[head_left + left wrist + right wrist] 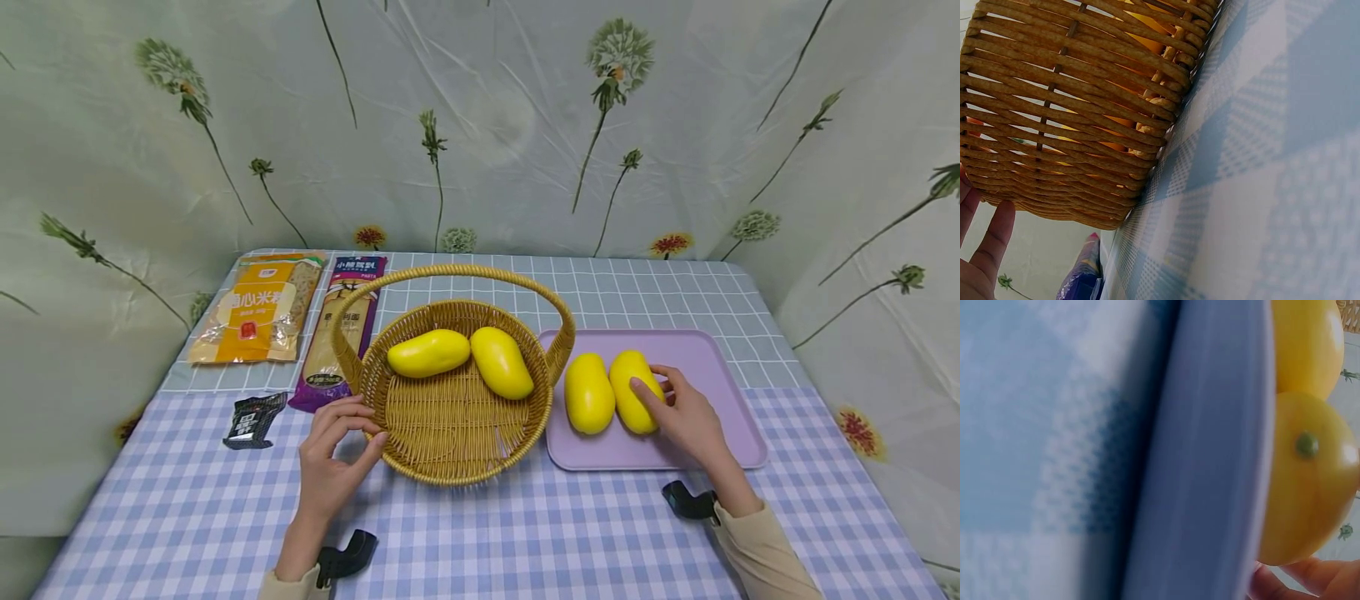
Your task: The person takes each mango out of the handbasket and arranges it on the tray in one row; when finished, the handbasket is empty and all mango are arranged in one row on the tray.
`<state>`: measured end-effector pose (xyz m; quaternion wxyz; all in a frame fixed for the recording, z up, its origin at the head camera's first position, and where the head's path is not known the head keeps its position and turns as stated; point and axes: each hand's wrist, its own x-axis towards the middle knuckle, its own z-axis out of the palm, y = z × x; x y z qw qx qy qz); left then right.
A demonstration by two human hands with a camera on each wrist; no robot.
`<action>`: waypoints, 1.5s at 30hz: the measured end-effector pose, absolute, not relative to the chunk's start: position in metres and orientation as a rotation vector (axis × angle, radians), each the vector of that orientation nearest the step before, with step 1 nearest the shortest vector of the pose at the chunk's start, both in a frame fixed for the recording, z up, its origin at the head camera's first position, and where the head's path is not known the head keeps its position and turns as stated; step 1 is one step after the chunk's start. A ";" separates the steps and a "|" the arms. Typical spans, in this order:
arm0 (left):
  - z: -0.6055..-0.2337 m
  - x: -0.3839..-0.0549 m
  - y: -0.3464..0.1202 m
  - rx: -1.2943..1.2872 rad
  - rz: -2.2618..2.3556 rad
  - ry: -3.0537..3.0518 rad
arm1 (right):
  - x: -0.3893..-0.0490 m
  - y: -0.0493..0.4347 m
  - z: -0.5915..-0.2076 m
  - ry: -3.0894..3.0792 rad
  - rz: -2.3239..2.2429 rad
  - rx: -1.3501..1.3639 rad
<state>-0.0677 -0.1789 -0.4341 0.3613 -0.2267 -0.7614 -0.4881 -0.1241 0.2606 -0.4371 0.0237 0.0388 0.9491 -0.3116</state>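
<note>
A round woven basket [450, 433] with a tall arched handle holds two yellow mangoes, one lying sideways [429, 353] and one tilted [502, 363]. My left hand [335, 454] holds the basket's left rim; in the left wrist view its fingertips [999, 228] meet the wicker edge. To the right, a purple tray [712, 392] carries two more mangoes side by side. My right hand [686, 417] grips the right-hand mango [630, 396], thumb on top and fingers along its far right side. The other mango [589, 393] lies next to it, towards the basket.
A bag of orange-labelled dry food [258, 308] and a purple pasta pack [341, 325] lie at the back left. A small black packet [253, 421] sits in front of them. A checked cloth [480, 542] covers the table, with a patterned curtain [495, 125] behind.
</note>
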 end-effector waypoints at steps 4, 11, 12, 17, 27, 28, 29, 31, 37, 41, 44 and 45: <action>-0.434 -0.068 -0.179 -0.586 -1.258 -1.962 | -0.122 0.261 -0.438 2.975 -0.905 0.084; -0.435 -0.067 -0.180 -0.585 -1.255 -1.970 | -0.117 0.262 -0.434 3.112 -0.825 0.050; -0.435 -0.067 -0.180 -0.584 -1.256 -1.971 | -0.115 0.261 -0.433 3.142 -0.825 0.054; -0.435 -0.067 -0.180 -0.579 -1.257 -1.978 | -0.109 0.255 -0.427 3.318 -0.911 0.038; -0.437 -0.070 -0.180 -0.604 -1.253 -1.947 | -0.106 0.223 -0.414 3.581 -1.305 -0.574; -0.437 -0.070 -0.180 -0.602 -1.252 -1.948 | -0.106 0.218 -0.413 3.575 -1.343 -0.654; -0.437 -0.069 -0.180 -0.601 -1.251 -1.949 | -0.106 0.213 -0.411 3.564 -1.380 -0.728; -0.437 -0.069 -0.180 -0.597 -1.249 -1.951 | -0.106 0.203 -0.407 3.540 -1.430 -0.869; -0.436 -0.068 -0.180 -0.588 -1.243 -1.960 | -0.104 0.171 -0.398 3.423 -1.513 -1.216; -0.436 -0.068 -0.180 -0.582 -1.246 -1.971 | -0.103 0.154 -0.393 3.299 -1.579 -1.351; -0.435 -0.067 -0.180 -0.576 -1.252 -1.982 | -0.104 0.143 -0.391 3.215 -1.606 -1.412; -0.435 -0.066 -0.180 -0.574 -1.254 -1.985 | -0.105 0.140 -0.390 3.189 -1.612 -1.431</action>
